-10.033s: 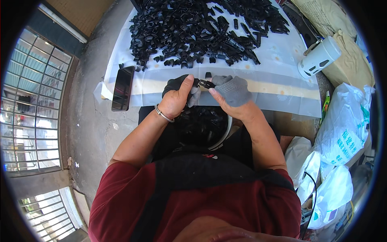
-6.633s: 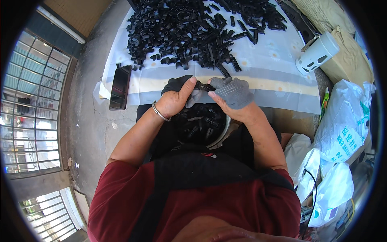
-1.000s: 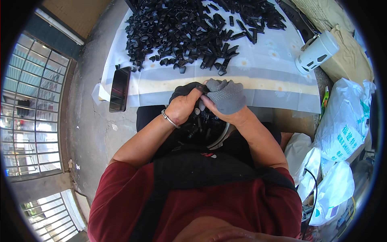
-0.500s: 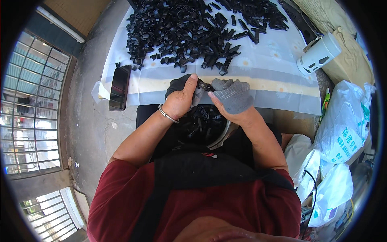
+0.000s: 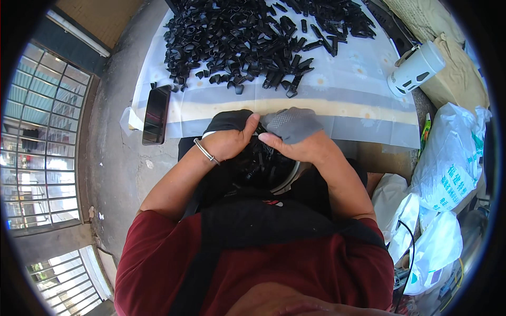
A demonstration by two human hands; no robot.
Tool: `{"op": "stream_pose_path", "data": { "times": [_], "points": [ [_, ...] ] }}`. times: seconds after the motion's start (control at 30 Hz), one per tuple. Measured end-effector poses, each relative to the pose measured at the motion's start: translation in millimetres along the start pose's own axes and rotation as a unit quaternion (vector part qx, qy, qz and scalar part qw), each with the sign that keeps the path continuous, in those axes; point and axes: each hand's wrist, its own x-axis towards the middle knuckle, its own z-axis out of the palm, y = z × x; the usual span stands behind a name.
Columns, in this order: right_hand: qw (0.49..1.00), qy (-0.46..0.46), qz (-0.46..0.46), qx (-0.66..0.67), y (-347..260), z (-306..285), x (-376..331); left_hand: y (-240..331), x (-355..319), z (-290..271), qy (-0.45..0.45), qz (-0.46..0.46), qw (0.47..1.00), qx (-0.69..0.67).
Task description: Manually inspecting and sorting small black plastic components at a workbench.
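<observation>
My left hand [image 5: 232, 134], in a black glove that leaves the thumb bare, closes on one end of a small black plastic part [image 5: 260, 129]. The other end is gripped by my right hand [image 5: 295, 130], whose grey dotted glove also leaves the thumb bare. Both thumbs lie along the part, and the curled fingers cover most of it. Just below the hands, in my lap, a round tub [image 5: 293, 181] with a pale rim holds many similar black parts. Beyond the hands, a large heap of loose black plastic parts [image 5: 221, 42] covers the far table.
A dark phone [image 5: 156, 115] lies at the left edge of the cloth-covered table [image 5: 363, 113]. At the right stands a white bottle [image 5: 416, 69]. White plastic bags [image 5: 445, 163] and a black cable [image 5: 411, 253] are to my right. A barred window [image 5: 47, 131] is at the left.
Both hands have come lower, nearer the tub, and turned inward around the black part. Their fingers now hide more of it. The heap looks the same.
</observation>
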Motion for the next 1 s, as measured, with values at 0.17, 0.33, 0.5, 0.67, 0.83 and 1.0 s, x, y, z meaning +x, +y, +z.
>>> {"op": "stream_pose_path", "data": {
  "times": [0.17, 0.33, 0.5, 0.67, 0.83, 1.0],
  "points": [
    [0.969, 0.090, 0.067, -0.219, 55, -18, 17, -24, 23, -8, 0.172, -0.005, 0.967, 0.187],
    [0.956, 0.011, 0.090, -0.278, 67, -12, 28, -37, 41, 3, 0.154, -0.007, 0.956, 0.251],
    [0.956, 0.099, 0.024, -0.273, 66, -16, 19, -40, 38, 7, 0.198, 0.028, 0.953, 0.227],
    [0.966, 0.105, 0.147, -0.183, 44, -18, 4, -33, 30, 5, 0.197, -0.005, 0.958, 0.208],
    [0.995, 0.027, 0.080, -0.047, 15, -7, -5, -24, 22, 1, 0.130, -0.028, 0.986, 0.101],
    [0.996, -0.068, 0.045, 0.033, 0, -10, -3, 4, 10, -3, -0.056, 0.008, 0.996, -0.067]
  ]
}}
